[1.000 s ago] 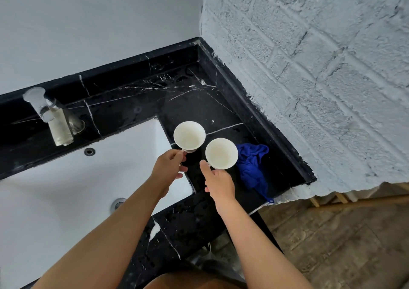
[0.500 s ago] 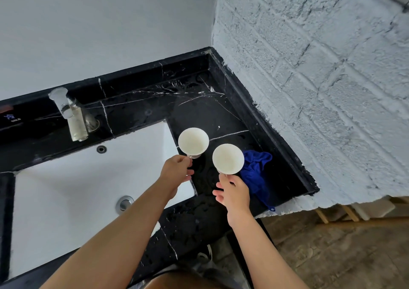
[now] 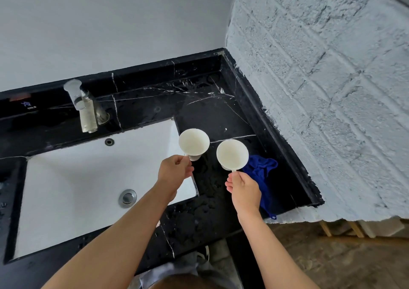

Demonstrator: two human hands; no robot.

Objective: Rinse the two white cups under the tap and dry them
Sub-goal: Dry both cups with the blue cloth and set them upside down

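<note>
Against a plain grey wall and a rough painted brick wall [image 3: 321, 94], a black marble tabletop [image 3: 210, 111] fills the corner, wet with droplets near its front edge. Set into it is a white sink [image 3: 77, 178] with a drain [image 3: 127, 198] and a tap [image 3: 85, 109] at its back edge. The left hand [image 3: 174, 173] has its fingers closed on the handle of the left white cup [image 3: 194, 143], held over the sink's right rim. The right hand [image 3: 244, 191] pinches the handle of the right white cup [image 3: 232, 154] above the tabletop, the two cups just apart. A blue cloth [image 3: 262, 176] lies crumpled near the tabletop's right edge, partly hidden by the right hand. Bare tabletop lies open toward the back corner. Both handles are mostly covered by fingers.
</note>
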